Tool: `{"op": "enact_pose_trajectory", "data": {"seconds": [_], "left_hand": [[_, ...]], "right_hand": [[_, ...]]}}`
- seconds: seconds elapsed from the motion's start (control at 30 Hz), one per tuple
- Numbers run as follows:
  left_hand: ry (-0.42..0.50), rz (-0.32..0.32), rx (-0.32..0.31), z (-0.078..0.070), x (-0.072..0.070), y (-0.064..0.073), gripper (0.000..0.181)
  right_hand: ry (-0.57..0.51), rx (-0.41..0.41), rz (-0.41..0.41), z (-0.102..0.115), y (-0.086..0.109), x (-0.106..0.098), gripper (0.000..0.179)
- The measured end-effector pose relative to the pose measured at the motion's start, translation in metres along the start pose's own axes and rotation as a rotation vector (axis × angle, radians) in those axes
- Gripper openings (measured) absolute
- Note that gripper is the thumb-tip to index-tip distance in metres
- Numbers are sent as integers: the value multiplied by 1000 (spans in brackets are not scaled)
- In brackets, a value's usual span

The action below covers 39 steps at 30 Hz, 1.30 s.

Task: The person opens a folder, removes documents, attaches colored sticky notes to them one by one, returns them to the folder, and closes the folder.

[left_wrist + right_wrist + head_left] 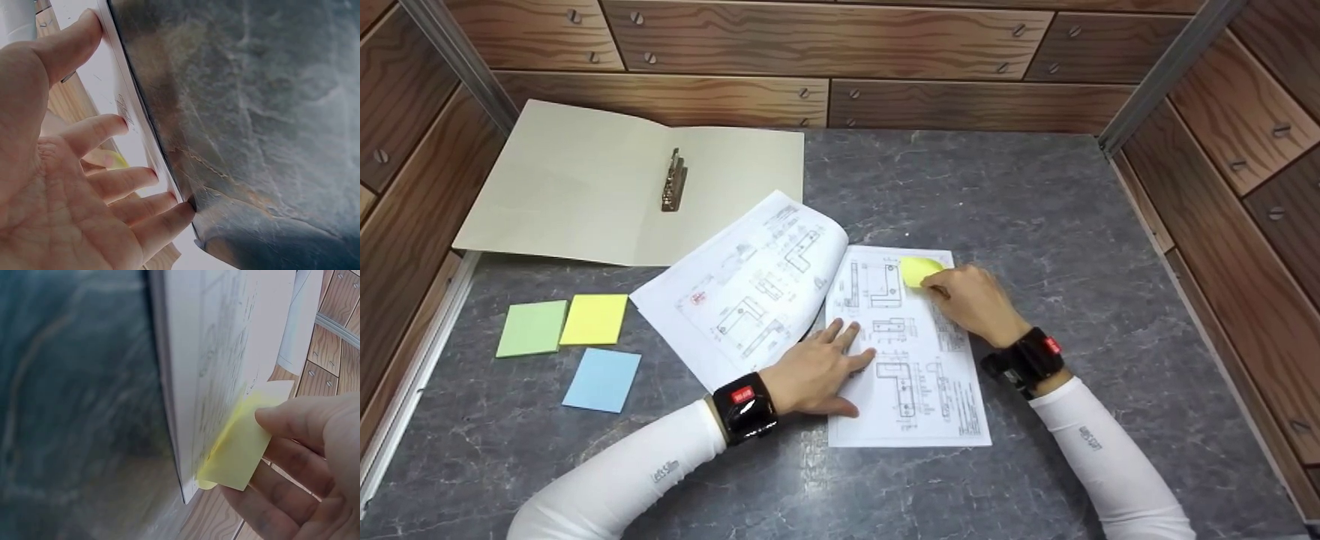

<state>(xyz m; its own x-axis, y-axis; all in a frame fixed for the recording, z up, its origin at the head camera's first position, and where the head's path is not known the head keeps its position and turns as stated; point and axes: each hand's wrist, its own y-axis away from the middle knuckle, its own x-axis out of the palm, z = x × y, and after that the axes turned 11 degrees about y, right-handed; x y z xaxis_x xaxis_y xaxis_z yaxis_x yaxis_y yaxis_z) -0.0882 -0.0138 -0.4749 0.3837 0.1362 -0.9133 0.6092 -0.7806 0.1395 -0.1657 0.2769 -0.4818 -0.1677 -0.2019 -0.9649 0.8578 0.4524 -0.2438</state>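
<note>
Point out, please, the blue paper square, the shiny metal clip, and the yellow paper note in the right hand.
Blue paper square (602,380), head view: top face.
Shiny metal clip (673,187), head view: middle of body.
Yellow paper note (243,450), right wrist view: broad face.

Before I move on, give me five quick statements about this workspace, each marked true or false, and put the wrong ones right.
1. The right-hand grip pinches a yellow sticky note. True.
2. The beige folder is closed. False: the beige folder lies open.
3. The left-hand grip rests on the printed drawings. True.
4. The blue pad lies inside the folder. False: the blue pad lies on the tabletop.
5. In the head view, the green pad is left of the yellow pad. True.
</note>
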Motion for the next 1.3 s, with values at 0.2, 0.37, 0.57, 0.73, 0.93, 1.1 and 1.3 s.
{"op": "enact_pose_trajectory", "data": {"seconds": [0.2,0.37,0.57,0.73,0.93,1.1,1.3], "left_hand": [[-22,10,4,0,1,-1,88],[-34,6,12,0,1,-1,87],[-25,13,10,0,1,-1,88],[-23,11,9,0,1,-1,88],[-20,6,9,0,1,-1,88],[-12,2,14,1,1,-1,88],[12,17,7,1,0,-1,88]], "right_hand": [[-25,-2,49,-1,1,0,15],[-25,-9,77,0,0,-2,18],[-8,-11,99,3,-4,-3,20],[-3,-10,128,4,-7,-6,15],[35,-15,138,5,-11,-5,9],[68,-54,112,5,-13,-2,13],[61,-95,89,4,-16,1,26]]}}
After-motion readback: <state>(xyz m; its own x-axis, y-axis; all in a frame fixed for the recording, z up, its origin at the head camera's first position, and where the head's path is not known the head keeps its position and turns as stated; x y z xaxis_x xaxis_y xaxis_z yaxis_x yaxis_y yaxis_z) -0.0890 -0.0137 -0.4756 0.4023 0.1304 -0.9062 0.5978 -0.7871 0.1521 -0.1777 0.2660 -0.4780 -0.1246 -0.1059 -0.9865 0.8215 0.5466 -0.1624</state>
